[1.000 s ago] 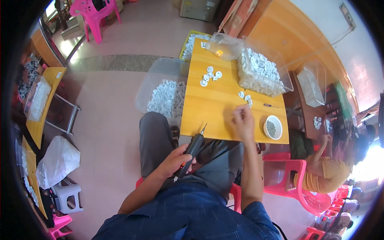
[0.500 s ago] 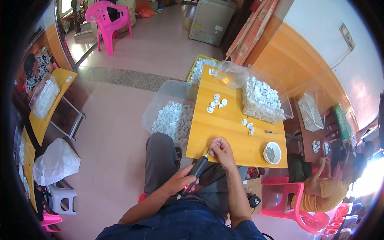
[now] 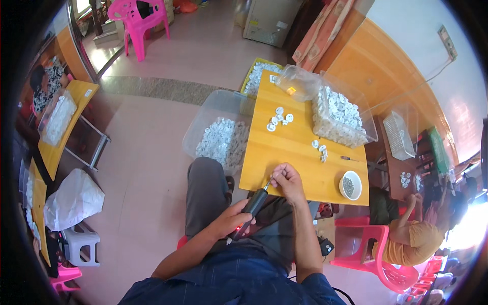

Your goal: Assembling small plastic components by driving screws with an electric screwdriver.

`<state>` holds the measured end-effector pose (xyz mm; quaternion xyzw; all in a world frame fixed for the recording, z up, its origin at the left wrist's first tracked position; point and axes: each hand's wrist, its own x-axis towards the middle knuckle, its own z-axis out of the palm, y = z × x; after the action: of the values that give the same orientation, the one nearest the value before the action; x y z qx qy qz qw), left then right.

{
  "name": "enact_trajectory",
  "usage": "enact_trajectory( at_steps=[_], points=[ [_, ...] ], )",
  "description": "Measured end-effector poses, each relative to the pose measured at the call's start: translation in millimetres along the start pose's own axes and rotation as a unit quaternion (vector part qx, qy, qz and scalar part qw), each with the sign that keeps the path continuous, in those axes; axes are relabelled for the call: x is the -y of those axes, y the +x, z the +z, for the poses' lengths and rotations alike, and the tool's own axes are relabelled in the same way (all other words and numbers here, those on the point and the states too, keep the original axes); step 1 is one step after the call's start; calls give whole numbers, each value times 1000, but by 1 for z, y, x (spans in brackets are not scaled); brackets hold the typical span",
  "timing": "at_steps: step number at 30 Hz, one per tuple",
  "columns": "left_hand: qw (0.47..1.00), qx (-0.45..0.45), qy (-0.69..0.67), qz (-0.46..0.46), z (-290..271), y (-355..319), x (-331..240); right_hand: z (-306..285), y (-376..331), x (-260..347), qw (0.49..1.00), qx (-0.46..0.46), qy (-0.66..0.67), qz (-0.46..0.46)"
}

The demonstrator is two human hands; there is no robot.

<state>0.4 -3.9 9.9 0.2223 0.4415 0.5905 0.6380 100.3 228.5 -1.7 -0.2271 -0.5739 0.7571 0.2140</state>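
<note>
- Caught mid-work, by the look, over near edge of yellow-orange wooden table (image 3: 292,150).
- Gripping black cylindrical elec. screwdriver (image 3: 255,203) in left hand (image 3: 234,219), w/ fingers wrapped round its body; aimed up & right, just over that edge.
- Pinching w/ right hand (image 3: 288,184) at tip of slim metal bit (image 3: 267,186); fingertips drawn together. Too small to tell if holding a tiny part there or just steadying.
- Judged unfinished at this step, w/ bit tip not yet let go.
- Lying loose on table: small far-left cluster of white round plastic pieces (image 3: 275,121), plus 2nd cluster (image 3: 322,148) nr right side, near slim dark-handled hand tool (image 3: 347,158).
- Heaped w/ similar pieces: clear rectangular plastic bin (image 3: 374,133) at far right, translucent plastic bin (image 3: 204,113) on floor at left, shallow yellow tray (image 3: 248,77) past far end.
- Can't sort done heaps from waiting ones.
- Plenty left, prob.: tiny grey bits (image 3: 348,186), poss. screws, in round white bowl (image 3: 359,189) at near right.
</note>
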Motion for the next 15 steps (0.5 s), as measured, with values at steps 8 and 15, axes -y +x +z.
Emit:
enact_trajectory(
  at_steps=[8, 15],
  points=[
    [983, -52, 174, 30, -1, 3, 18, -11, 2, 7, 997, 32, -67, 22],
    [916, -85, 378, 108, 0, 0, 14, -19, 5, 12, 990, 41, -110, 81]
  ],
)
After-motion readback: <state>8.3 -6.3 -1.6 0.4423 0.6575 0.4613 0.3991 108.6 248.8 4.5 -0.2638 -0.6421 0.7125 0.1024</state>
